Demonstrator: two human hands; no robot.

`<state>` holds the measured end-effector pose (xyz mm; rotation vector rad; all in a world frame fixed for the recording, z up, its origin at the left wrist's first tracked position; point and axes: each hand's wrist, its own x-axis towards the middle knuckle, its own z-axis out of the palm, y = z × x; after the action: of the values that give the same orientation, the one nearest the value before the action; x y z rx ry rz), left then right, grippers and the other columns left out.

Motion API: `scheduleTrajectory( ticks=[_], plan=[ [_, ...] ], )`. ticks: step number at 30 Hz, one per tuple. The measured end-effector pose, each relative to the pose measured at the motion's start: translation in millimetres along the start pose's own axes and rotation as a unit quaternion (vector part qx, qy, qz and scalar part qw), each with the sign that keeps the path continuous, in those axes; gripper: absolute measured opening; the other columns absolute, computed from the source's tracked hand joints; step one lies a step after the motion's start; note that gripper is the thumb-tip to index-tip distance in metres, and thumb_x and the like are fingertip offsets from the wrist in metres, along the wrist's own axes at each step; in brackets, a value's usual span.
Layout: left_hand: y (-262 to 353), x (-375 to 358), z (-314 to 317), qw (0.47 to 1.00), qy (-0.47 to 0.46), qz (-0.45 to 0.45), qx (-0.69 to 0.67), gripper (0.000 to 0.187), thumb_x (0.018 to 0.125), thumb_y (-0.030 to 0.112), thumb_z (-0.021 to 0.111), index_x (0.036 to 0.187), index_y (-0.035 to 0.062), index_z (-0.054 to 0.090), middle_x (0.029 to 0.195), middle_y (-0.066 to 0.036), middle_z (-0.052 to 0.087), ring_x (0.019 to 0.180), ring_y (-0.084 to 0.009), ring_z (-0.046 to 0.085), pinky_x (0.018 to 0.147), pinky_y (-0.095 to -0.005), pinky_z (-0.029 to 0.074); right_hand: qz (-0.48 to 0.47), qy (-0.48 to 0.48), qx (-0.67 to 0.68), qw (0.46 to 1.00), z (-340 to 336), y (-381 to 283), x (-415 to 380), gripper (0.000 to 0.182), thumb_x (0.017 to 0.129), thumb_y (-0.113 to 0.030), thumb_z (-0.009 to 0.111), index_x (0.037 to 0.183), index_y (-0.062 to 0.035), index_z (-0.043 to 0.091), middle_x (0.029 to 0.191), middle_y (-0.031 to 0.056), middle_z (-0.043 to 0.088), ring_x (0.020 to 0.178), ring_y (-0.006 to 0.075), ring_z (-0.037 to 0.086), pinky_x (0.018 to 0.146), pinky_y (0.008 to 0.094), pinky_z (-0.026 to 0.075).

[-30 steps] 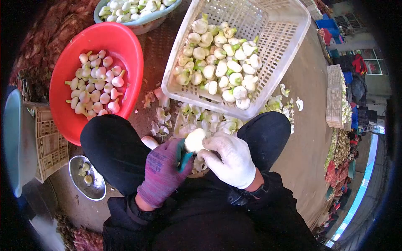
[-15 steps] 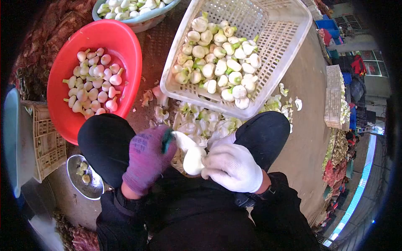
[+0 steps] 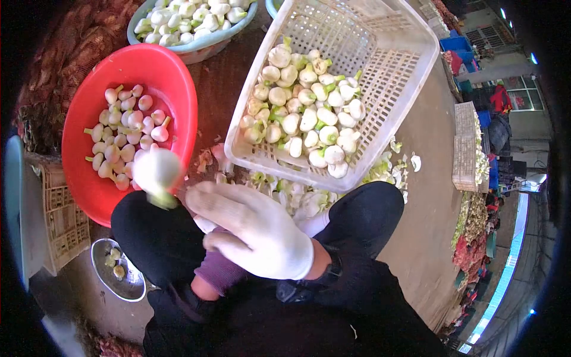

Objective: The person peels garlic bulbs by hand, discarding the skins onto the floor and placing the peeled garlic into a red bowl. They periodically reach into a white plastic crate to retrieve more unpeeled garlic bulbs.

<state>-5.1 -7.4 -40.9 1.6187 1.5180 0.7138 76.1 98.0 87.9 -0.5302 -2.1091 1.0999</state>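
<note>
My right hand (image 3: 256,229), in a white glove, reaches across to the left with its fingers apart and nothing in them. Just beyond its fingertips a peeled white bulb (image 3: 157,171), blurred and with a greenish end, is in the air over the near edge of the red basin (image 3: 189,95). That basin holds several pale pinkish bulbs (image 3: 134,122). Beneath my right hand is my left hand (image 3: 221,271), in a purple glove; its fingers are hidden. Farther forward, a white plastic crate (image 3: 392,89) holds several unpeeled bulbs (image 3: 291,123).
A light blue basin (image 3: 199,46) of white bulbs stands at the top. Peelings (image 3: 291,193) lie on the ground between my knees. A metal bowl (image 3: 134,282) with a few small pieces is at lower left, beside a tan crate (image 3: 65,214). More crates (image 3: 464,160) stand far right.
My right hand has moved left across my left hand, and the white bulb has left its fingers. My left hand has moved down and is now mostly covered.
</note>
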Motion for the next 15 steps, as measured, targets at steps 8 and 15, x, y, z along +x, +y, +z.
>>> scheduleTrajectory(
  ticks=[8,15],
  plan=[
    [24.5,8.7,-46.6,0.995,-0.055,-0.041,0.074,0.043,0.080,0.029,0.066,0.115,0.0063,0.056,0.093,-0.014,0.060,0.092,-0.0321,0.059,0.079,-0.0428,0.047,0.224,-0.169,-0.498,0.821,-57.1,169.7,-0.4,0.027,0.084,-0.025,0.055,0.101,-0.0062,0.062,0.100,0.0149,0.061,0.097,0.0330,0.056,0.085,0.0450,0.046],
    [26.6,16.7,-53.8,0.992,-0.099,-0.048,0.067,0.047,0.081,0.027,0.067,0.121,0.0069,0.054,0.108,-0.018,0.061,0.095,-0.0366,0.060,0.084,-0.0445,0.048,0.148,-0.282,-0.663,0.678,-80.5,262.2,10.2,0.046,0.067,-0.025,0.070,0.109,-0.0088,0.063,0.106,0.0126,0.061,0.104,0.0293,0.054,0.091,0.0440,0.040]
  ],
)
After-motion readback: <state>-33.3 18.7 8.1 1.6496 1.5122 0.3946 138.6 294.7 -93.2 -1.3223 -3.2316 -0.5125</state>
